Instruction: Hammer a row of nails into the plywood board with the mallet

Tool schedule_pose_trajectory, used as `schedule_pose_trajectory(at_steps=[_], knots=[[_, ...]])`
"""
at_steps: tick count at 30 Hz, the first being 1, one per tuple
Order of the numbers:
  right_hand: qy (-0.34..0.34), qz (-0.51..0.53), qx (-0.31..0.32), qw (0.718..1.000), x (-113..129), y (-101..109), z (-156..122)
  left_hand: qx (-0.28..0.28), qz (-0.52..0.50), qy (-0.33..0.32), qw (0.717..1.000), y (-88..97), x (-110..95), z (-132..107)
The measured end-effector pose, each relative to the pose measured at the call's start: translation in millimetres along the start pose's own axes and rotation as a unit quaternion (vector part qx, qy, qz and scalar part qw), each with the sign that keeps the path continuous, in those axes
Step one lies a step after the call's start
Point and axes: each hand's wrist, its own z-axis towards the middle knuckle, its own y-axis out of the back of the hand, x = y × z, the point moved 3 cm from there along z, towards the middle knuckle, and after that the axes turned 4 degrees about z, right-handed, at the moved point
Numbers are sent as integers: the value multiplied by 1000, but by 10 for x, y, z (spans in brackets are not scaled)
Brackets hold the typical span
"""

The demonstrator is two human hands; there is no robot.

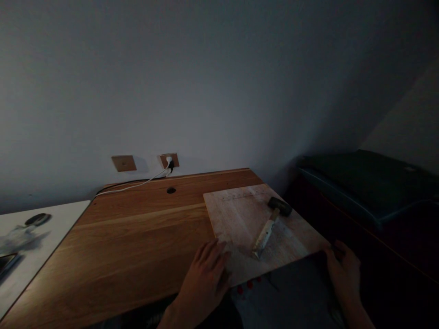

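A pale, worn-looking board (236, 219) lies on the right part of the wooden desk, its near edge reaching the desk's front. On it rests a hammer (263, 238) with a dark head and a whitish, scuffed handle pointing towards me. My left hand (206, 274) lies with fingers stretched out at the board's near left corner, fingertips by its left edge. At the near right corner is my right hand (345, 269), fingers curled closed. Something dark shows between its thumb and forefinger, too dim to name. Neither hand touches the hammer.
The wooden desk (144, 246) stands against the wall, with a dark cable hole (171, 190). White and black cords run from a wall socket (169, 160). A white surface (58, 228) at left holds clear plastic (20, 237). A dark green cushion-like block (373, 178) is right.
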Motion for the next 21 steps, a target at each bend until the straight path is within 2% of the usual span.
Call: schedule_pose_trajectory(at_steps=[2,4,7,11,16,21], knots=[[-9,7,-12,1000,34,14,-35,18,120,-66,990,-88,-72,-24],[-26,9,-17,999,76,34,-81,21,169,-93,981,-137,-89,-30],[-36,-7,-28,999,157,97,-142,19,176,-100,979,-132,-97,2],[-31,-24,-34,999,287,192,-198,20,153,-78,985,-28,-103,42],[-18,-35,2,999,460,154,-437,25,160,-60,985,214,43,-149],[37,22,52,998,677,47,-969,-19,222,-37,974,685,349,-655]])
